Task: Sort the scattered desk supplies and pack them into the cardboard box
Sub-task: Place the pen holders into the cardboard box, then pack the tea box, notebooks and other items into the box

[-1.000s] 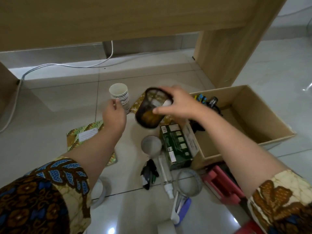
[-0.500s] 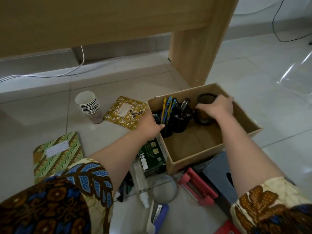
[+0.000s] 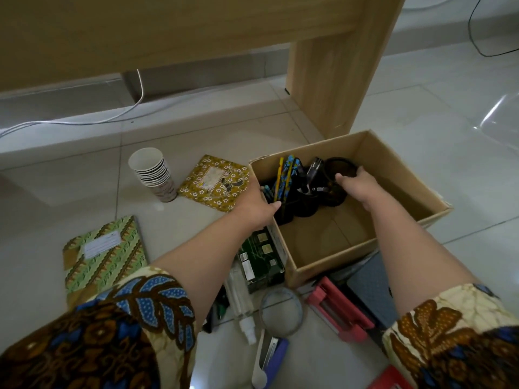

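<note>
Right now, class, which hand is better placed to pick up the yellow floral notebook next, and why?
Left, probably: the left hand grips the cardboard box wall beside the yellow floral notebook; the right hand is deep inside, holding the dark holder.

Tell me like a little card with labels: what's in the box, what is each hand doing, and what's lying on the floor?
Box: cardboard box, open on top
Inside: pen holder with pens, dark cup
Right hand: grips the dark cup inside the box
Left hand: at the box's left wall, beside the pen holder; grip unclear
Floor: paper cups, yellow notebook, green notebook, spray bottle
</note>
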The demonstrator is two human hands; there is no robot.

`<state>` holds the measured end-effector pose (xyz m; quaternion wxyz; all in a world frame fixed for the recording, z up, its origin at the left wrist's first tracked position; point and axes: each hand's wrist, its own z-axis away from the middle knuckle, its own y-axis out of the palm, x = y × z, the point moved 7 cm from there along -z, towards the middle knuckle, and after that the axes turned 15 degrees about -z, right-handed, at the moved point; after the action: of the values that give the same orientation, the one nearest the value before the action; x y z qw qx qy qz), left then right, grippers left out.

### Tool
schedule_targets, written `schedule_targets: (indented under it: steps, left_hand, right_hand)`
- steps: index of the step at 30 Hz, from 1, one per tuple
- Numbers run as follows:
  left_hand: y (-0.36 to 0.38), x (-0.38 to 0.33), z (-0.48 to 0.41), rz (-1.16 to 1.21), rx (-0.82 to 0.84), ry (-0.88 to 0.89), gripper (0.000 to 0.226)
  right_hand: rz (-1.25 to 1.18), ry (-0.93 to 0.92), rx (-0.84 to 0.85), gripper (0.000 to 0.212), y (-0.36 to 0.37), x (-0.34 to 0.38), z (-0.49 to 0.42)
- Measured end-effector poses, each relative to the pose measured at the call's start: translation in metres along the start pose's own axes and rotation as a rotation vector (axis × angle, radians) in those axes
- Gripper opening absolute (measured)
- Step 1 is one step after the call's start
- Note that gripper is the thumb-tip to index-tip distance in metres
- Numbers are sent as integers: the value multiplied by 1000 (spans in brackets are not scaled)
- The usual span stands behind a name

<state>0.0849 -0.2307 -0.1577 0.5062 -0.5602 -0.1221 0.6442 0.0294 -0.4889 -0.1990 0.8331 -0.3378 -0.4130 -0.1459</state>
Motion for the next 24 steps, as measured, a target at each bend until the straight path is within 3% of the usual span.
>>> schedule_targets:
  steps: [2,5,9,12,14,17,20,22,24]
  left_hand:
    - [-7,4,9,42,-20,33,74]
    - [-20,17,23,77,-101,37,69]
    - [-22,34,44,30,-166,0,51]
    - [-15,34,63,8,-185,8,36]
    - [-7,35,73,16,-183,-8,31]
    - [6,39,87,37,-173,-7,29]
    - [23,40,99,11,-133,20,24]
    - [37,40,106,-15,-108,33,22]
    - [51,37,111,-25,-81,46,21]
  right_hand:
    - [-19,-11,-69,86,3,8,10]
    - [61,-170,-174,80,3,46,31]
    - [289,-309,-140,52,3,85,57]
    - [367,-335,-32,41,6,94,88]
    - [444,-238,156,34,14,89,107]
    - [730,90,456,24,10,62,141]
    - [1018,325,514,20,-15,32,167]
    - [1201,461,516,36,-26,8,181]
    - [1430,460,478,64,-32,-12,187]
